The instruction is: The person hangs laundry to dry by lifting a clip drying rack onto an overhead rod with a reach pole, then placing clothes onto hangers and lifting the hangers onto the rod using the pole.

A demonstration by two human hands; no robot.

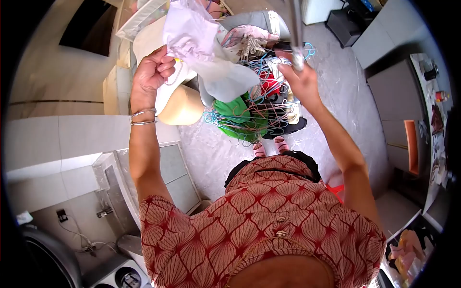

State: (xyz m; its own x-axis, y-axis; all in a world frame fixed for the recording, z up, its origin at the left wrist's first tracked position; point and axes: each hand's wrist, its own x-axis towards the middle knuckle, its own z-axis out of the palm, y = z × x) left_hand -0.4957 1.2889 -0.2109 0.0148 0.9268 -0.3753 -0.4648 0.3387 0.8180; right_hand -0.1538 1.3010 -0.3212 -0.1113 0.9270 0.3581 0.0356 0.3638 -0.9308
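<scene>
My left hand (154,70) is closed at the edge of a pale lavender-white garment (192,36), which hangs to the right of the fist in thin, sheer folds. A bit of yellow and a thin hanger-like loop show just beside these fingers. On the other side, my right hand (302,81) is around the lower end of a metal pole (296,33), which rises out of the top of the view; hand and pole are partly blurred. Below and between my hands is a tangle of wire hangers (269,105), with green cloth (233,111) and red cloth (271,84) among them.
A beige rounded piece (181,106) stands left of the hangers. Grey seating with clothes (252,36) lies behind them. Cabinets (398,105) line the right side, one with an orange handle (411,146). My feet in pink sandals (281,143) are close to the pile.
</scene>
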